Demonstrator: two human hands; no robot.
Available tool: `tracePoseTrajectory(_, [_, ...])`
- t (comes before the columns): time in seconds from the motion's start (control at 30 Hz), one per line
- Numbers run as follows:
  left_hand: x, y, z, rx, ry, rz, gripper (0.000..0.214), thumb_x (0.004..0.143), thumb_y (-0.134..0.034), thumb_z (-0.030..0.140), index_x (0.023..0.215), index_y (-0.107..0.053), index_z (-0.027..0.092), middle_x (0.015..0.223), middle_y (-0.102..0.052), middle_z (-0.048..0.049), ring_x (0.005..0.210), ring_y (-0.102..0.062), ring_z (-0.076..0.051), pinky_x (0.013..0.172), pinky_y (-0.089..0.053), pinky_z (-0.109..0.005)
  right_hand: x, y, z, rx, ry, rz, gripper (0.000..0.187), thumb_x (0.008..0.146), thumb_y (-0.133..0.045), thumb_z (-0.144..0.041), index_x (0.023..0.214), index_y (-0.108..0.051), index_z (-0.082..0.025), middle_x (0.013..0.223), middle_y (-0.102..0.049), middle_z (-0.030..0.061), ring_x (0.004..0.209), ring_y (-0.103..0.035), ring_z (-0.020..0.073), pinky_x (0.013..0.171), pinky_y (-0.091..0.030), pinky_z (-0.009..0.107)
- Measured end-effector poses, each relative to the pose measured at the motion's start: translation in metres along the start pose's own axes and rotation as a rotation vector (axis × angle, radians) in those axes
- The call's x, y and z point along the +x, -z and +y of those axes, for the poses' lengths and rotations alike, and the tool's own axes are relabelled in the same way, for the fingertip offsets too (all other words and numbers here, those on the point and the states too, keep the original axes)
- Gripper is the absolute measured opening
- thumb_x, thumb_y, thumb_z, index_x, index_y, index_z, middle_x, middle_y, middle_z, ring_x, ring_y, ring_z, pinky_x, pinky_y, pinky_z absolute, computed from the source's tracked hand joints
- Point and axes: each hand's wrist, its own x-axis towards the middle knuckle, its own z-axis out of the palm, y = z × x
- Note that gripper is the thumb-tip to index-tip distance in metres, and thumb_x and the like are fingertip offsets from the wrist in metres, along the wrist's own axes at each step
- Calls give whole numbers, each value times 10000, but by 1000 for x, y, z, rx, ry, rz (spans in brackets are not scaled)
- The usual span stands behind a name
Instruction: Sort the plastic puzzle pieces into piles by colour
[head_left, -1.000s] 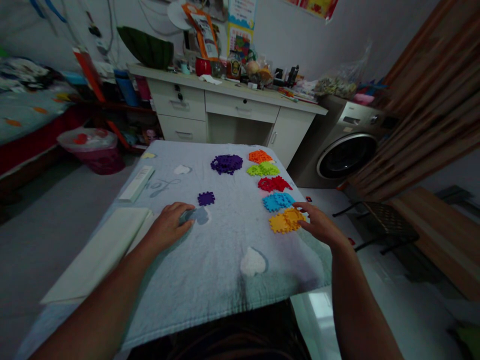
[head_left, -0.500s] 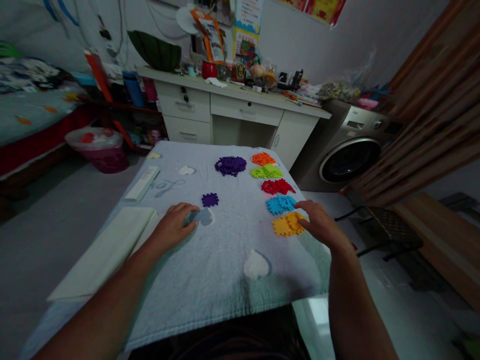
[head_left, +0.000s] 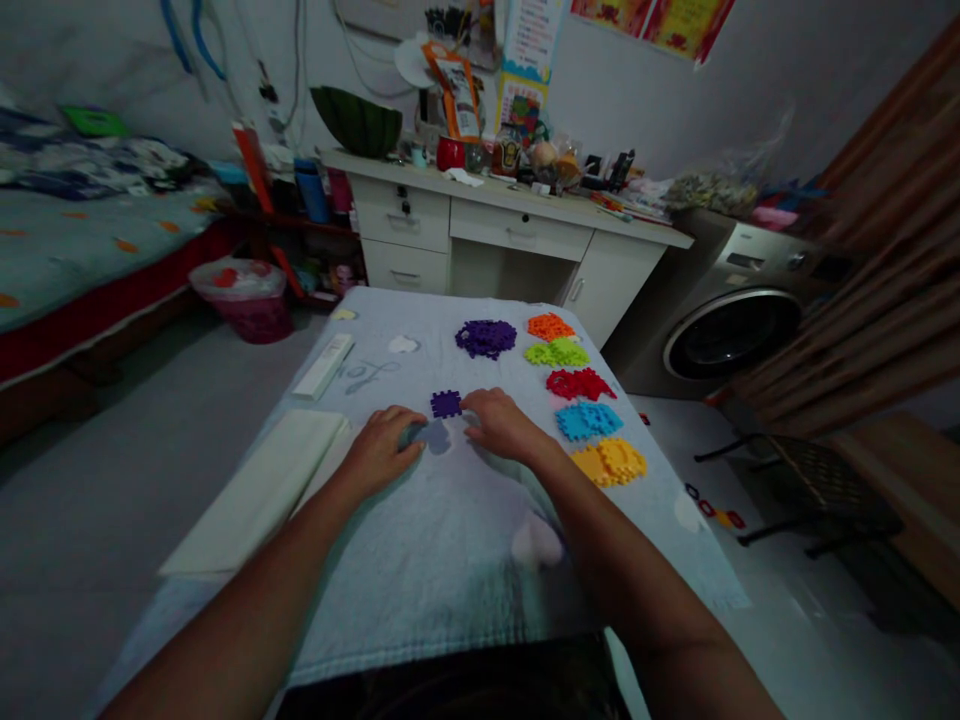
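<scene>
A flat purple square block with notched edges (head_left: 446, 404) lies on the cloth-covered table (head_left: 420, 560). My right hand (head_left: 496, 422) is at its right side, fingertips at or very near its edge, thumb apart, with nothing visible in the grip. To the lower left, my left hand (head_left: 386, 448) rests on the cloth with thumb and fingers apart, holding nothing. Beyond them is a purple pile of notched blocks (head_left: 486, 339). Along the right side lie piles in orange (head_left: 551, 326), lime green (head_left: 556, 352), red (head_left: 581, 384), blue (head_left: 589, 421) and yellow (head_left: 611, 462).
A white box (head_left: 324, 366) and a folded cream sheet (head_left: 259, 490) lie on the table's left side. Behind stands a cluttered white desk (head_left: 517, 215), with a washing machine (head_left: 727, 310) to its right. A pink bin (head_left: 244, 300) stands on the floor at left.
My right hand has moved left from the blue and yellow piles to the single purple block. My left hand stays by the block's lower left. The view has shifted, so everything sits further right.
</scene>
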Motion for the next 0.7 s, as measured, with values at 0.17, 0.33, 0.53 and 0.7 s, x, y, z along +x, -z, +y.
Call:
tracePoseTrajectory(0.17, [3,-1,-2,-83,109,16,312,795,-536,325,1050,-654,190,1021,-636,-60,817,-614,-205,801,-486,-361,39,-32,10,70,6,94,462,796,-699,-210,1240,-589,-151,1265,-625,133,1172,-550,243,1025,-367,385])
tracePoseTrajectory(0.33, [4,2,-1,-152,219,130,271,761,-544,303,978,-661,189,1000,-658,-53,753,-603,-185,738,-488,-333,48,-34,18,126,-9,92,364,772,-671,-157,1136,-658,-150,1157,-667,113,1068,-588,218,951,-406,333])
tracePoseTrajectory(0.53, [6,5,2,-458,388,186,284,711,-619,335,949,-678,191,870,-673,-31,636,-558,-152,595,-442,-285,56,-17,28,315,-117,93,269,816,-571,-159,1052,-699,-148,969,-716,52,851,-623,157,773,-443,246])
tracePoseTrajectory(0.7, [6,9,6,-871,502,159,319,718,-659,390,960,-659,183,635,-540,32,486,-405,-92,454,-271,-216,69,-21,42,428,-313,114,333,874,-446,-151,1097,-693,-142,835,-705,31,707,-622,140,686,-456,237])
